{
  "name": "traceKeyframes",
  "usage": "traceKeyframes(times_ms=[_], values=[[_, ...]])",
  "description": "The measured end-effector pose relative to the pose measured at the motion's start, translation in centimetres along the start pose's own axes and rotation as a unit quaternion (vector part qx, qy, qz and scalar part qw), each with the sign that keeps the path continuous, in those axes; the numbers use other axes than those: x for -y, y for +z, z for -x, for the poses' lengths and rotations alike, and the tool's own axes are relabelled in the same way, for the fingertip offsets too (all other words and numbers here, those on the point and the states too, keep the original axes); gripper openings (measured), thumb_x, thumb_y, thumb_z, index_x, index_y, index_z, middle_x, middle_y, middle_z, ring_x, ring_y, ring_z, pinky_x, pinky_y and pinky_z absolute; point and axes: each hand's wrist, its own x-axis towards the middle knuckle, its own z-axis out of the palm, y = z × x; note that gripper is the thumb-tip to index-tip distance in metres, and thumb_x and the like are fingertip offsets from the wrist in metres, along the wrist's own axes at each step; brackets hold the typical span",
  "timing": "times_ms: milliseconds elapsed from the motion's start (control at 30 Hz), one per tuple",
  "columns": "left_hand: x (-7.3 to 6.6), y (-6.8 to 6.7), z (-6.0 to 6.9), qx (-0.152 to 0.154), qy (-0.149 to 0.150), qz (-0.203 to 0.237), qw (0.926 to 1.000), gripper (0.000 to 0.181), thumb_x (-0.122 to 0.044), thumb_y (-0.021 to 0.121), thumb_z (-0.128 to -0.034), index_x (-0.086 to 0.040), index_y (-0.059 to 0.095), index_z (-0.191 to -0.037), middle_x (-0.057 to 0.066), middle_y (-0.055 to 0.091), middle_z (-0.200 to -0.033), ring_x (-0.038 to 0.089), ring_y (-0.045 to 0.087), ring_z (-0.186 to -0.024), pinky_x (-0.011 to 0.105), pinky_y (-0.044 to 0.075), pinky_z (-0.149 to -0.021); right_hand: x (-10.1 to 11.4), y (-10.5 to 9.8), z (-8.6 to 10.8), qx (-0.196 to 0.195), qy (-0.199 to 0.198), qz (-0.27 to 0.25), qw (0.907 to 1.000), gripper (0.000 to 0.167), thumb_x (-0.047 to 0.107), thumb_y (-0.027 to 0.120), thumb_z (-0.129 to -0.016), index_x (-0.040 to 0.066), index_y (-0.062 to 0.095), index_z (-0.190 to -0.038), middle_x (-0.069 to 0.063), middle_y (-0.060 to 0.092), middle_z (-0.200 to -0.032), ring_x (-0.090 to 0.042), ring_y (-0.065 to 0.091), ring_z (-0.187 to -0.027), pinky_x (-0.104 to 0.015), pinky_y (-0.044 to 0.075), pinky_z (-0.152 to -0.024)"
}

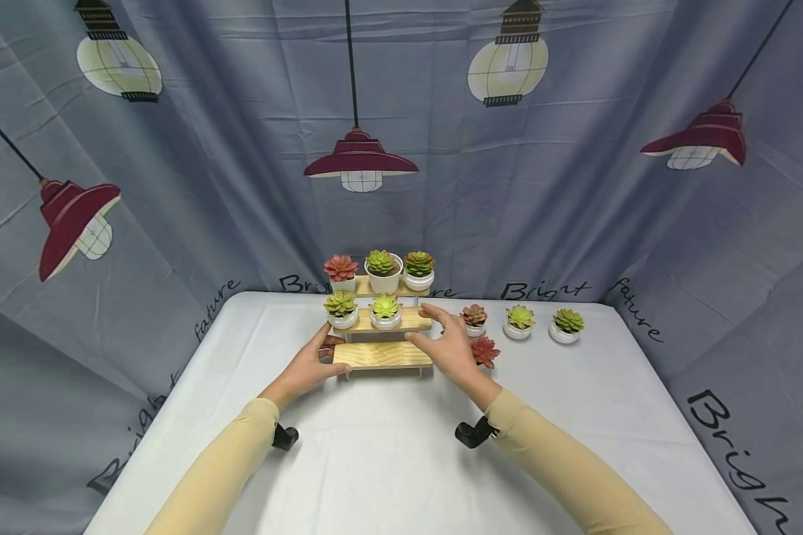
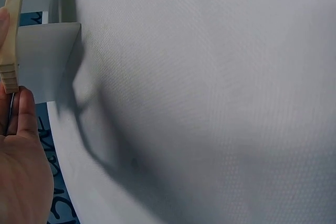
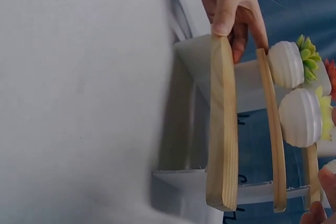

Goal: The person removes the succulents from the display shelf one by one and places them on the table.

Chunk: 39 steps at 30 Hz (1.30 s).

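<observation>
A three-tier wooden display stand [image 1: 382, 357] with white side supports stands at the table's back. My left hand [image 1: 304, 368] grips the left end of its lowest board, thumb on the board and fingers bent behind it. Beside the right end of the middle and lowest boards, my right hand [image 1: 451, 348] has thumb and forefinger spread apart, with nothing seen between them. Two potted succulents, one green [image 1: 340, 307] and one yellow-green [image 1: 385, 308], sit on the middle board. The top board bears a red succulent [image 1: 341, 269] and two green ones [image 1: 383, 271].
Right of the stand are a reddish-brown succulent [image 1: 474, 316], a yellow-green one [image 1: 519, 319] and a green one [image 1: 566, 324]. A red succulent [image 1: 485, 351] is partly hidden behind my right hand. A patterned grey-blue curtain [image 1: 401, 215] hangs behind the white table [image 1: 374, 461].
</observation>
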Motion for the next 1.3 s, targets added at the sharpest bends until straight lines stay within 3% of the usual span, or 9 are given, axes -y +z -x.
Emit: traceKeyframes(times_ms=[200,400,933,1300], values=[[0.1,0.0,0.0,-0.004,0.004,0.0,1.0,0.111,-0.023,0.085,-0.0872,-0.011,0.008,-0.166,0.016,0.054,-0.142,0.038,0.049,-0.134,0.053,0.036,-0.115,0.2,0.9,-0.7,-0.01,-0.012,0.04,0.9991,0.071,0.035,0.087,-0.083,0.015,0.06,-0.145,-0.001,0.066,-0.132,-0.026,0.04,-0.133,-0.049,0.035,-0.11],[0.1,0.0,0.1,-0.003,-0.004,0.003,1.0,0.111,-0.025,0.085,-0.0875,-0.013,0.008,-0.166,0.016,0.054,-0.142,0.039,0.049,-0.134,0.054,0.037,-0.114,0.3,1.5,-1.1,-0.008,0.005,0.058,0.9983,0.073,0.041,0.087,-0.082,0.018,0.059,-0.146,0.003,0.066,-0.132,-0.025,0.039,-0.132,-0.048,0.037,-0.107],[0.7,0.0,-0.1,0.001,0.0,-0.01,1.0,0.112,-0.029,0.085,-0.0877,-0.015,0.006,-0.166,0.015,0.055,-0.142,0.038,0.051,-0.132,0.055,0.038,-0.113,0.4,3.5,-1.7,-0.028,0.002,0.112,0.9933,0.075,0.049,0.087,-0.078,0.018,0.063,-0.142,-0.001,0.064,-0.135,-0.027,0.041,-0.13,-0.05,0.029,-0.112],[0.3,-0.1,0.0,0.004,-0.019,-0.009,0.9998,0.115,-0.031,0.085,-0.0868,-0.017,0.003,-0.167,0.012,0.054,-0.143,0.035,0.05,-0.134,0.053,0.037,-0.114,0.3,4.1,-1.9,-0.029,0.005,0.104,0.9941,0.074,0.049,0.087,-0.08,0.018,0.063,-0.142,-0.001,0.064,-0.135,-0.027,0.04,-0.131,-0.05,0.027,-0.112]])
